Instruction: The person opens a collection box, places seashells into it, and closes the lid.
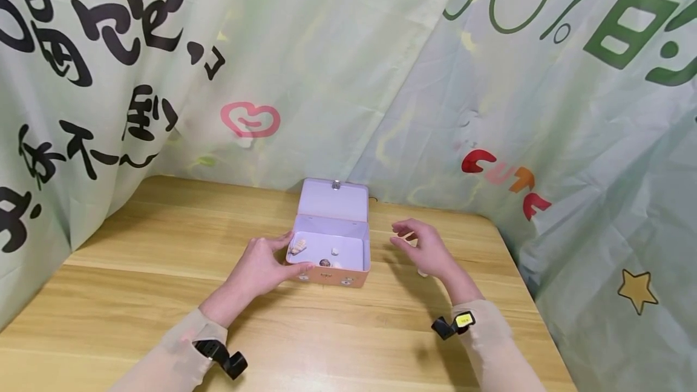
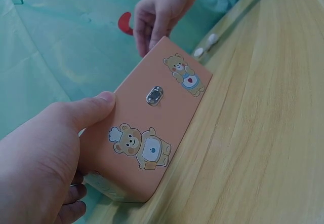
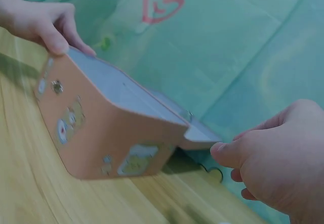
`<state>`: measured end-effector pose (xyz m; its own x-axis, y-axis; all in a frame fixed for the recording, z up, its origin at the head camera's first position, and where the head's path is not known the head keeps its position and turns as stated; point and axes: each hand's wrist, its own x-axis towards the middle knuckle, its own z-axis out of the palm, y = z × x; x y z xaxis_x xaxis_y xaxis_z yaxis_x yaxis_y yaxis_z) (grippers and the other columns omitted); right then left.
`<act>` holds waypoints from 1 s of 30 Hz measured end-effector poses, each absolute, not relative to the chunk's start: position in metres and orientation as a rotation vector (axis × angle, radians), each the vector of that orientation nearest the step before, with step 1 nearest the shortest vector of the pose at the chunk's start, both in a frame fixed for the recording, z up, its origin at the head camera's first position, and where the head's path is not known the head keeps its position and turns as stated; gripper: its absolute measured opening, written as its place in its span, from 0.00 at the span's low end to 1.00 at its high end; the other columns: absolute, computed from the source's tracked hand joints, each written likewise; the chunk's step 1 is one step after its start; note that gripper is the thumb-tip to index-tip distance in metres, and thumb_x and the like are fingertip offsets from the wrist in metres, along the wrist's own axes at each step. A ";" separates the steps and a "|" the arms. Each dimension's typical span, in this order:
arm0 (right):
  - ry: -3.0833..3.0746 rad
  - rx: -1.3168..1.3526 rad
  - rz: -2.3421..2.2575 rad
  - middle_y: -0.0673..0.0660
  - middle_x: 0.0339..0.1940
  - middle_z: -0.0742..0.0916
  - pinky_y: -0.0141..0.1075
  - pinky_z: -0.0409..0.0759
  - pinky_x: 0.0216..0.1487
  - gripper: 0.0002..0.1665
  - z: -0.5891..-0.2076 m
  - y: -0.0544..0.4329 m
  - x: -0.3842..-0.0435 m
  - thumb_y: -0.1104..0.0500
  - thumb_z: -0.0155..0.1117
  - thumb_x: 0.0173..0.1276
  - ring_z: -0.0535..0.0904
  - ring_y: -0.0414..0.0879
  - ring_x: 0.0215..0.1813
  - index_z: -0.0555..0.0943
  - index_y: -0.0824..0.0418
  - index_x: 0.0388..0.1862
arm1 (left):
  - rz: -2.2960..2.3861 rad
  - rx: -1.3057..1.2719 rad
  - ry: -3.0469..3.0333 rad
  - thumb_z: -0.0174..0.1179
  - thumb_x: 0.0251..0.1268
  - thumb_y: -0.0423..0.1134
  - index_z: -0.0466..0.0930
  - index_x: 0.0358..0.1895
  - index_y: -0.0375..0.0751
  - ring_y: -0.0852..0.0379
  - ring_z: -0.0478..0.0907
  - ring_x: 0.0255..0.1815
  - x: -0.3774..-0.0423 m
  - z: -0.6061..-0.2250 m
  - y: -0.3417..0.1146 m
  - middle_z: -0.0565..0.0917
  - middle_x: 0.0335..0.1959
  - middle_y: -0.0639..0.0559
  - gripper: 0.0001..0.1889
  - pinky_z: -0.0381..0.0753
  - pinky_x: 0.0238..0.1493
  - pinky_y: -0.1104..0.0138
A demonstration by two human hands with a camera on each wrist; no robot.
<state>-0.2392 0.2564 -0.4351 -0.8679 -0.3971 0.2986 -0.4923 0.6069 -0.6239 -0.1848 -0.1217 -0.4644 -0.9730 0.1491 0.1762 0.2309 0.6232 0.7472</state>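
An orange tin box (image 2: 147,107) with bear pictures stands on the table, its lid (image 1: 333,199) tipped back and its pale lilac inside showing. In it lie a spiral shell (image 1: 297,247), a small white piece (image 1: 334,251) and a dark round shell (image 1: 325,262); something pale is partly hidden by the front wall. My left hand (image 1: 261,266) grips the box's left side, thumb at the front. Off to the right of the box, my right hand (image 1: 427,250) hovers above the table with loosely bent fingers; I see nothing held there. Small white pieces (image 2: 212,38) lie on the table near it.
The wooden table (image 1: 163,295) carries the box near its back edge. A printed curtain (image 1: 327,77) hangs behind and along both sides. Each wrist bears a black strapped device (image 1: 220,357).
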 end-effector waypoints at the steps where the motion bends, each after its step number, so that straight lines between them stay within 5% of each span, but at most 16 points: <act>1: -2.701 0.738 1.101 0.67 0.53 0.88 0.59 0.83 0.54 0.18 -0.437 0.259 -0.240 0.64 0.72 0.74 0.84 0.61 0.53 0.84 0.69 0.60 | -1.286 -0.324 -2.739 0.77 0.48 0.73 0.76 0.72 0.36 0.66 0.54 0.05 -0.185 -0.465 -0.122 0.77 0.68 0.36 0.55 0.63 0.08 0.68; 13: -2.826 0.595 1.121 0.68 0.58 0.87 0.60 0.78 0.62 0.23 -0.456 0.283 -0.244 0.64 0.71 0.75 0.82 0.63 0.61 0.81 0.72 0.65 | -1.287 -0.318 -2.733 0.79 0.48 0.70 0.76 0.72 0.37 0.66 0.55 0.06 -0.184 -0.465 -0.122 0.78 0.67 0.38 0.53 0.64 0.08 0.67; 30: -2.949 0.538 1.090 0.63 0.55 0.87 0.56 0.82 0.57 0.22 -0.475 0.295 -0.257 0.63 0.73 0.74 0.83 0.59 0.58 0.82 0.71 0.62 | -1.295 -0.307 -2.736 0.80 0.48 0.68 0.76 0.71 0.36 0.66 0.54 0.06 -0.184 -0.465 -0.122 0.79 0.67 0.39 0.52 0.63 0.08 0.68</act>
<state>-0.2573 0.2951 -0.4747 -0.9419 -0.3284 0.0705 -0.2952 0.7096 -0.6398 -0.1845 -0.1219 -0.4654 -0.9747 0.1390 0.1748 0.2233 0.6182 0.7536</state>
